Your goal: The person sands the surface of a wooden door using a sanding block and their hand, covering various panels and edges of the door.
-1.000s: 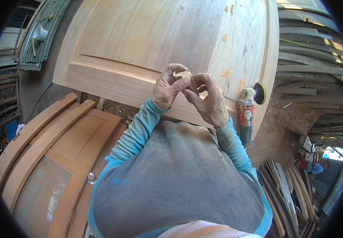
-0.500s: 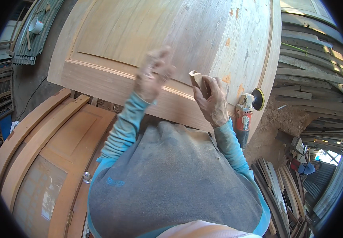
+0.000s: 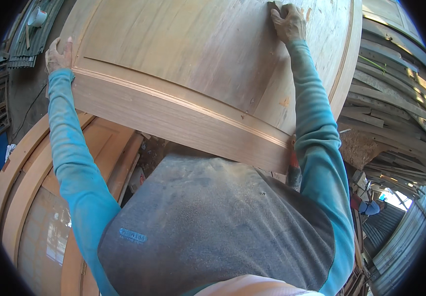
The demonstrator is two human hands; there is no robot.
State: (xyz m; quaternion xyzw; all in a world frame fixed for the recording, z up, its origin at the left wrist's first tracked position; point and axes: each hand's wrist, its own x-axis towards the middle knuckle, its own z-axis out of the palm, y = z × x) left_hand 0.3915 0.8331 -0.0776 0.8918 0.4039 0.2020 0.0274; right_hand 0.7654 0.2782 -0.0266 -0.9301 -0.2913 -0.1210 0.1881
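Wooden panel (image 3: 163, 44): one, large, pale, lying flat; far end cut off by the upper edge of the view.
Brown piece (image 3: 273, 6): one, thin, on the panel towards its far end, under the right hand (image 3: 289, 24); only a corner shows, the rest covered by fingers.
Power tool (image 3: 293, 171): one, red and black, at the panel's near right corner; mostly hidden behind the right sleeve.
Glazed door (image 3: 72, 256): one, lower left, partly covered by the left sleeve.
Long wooden bars (image 3: 27, 197): two, beside that door.
White cup (image 3: 37, 17): one, on corrugated sheets (image 3: 23, 55), their number unclear.
Planks (image 3: 390, 93): many, stacked at right, overlapping too closely to count.
Blue and red shape (image 3: 370, 206): one, at right, too small to identify.
Hands: two. Right arm stretched far forward over the panel, fingers bent, grip closed on the brown piece. Left arm reaches out leftward; left hand (image 3: 59, 56) lies at the panel's left edge, fingers pointing forward; whether its grip clamps the edge cannot be told.
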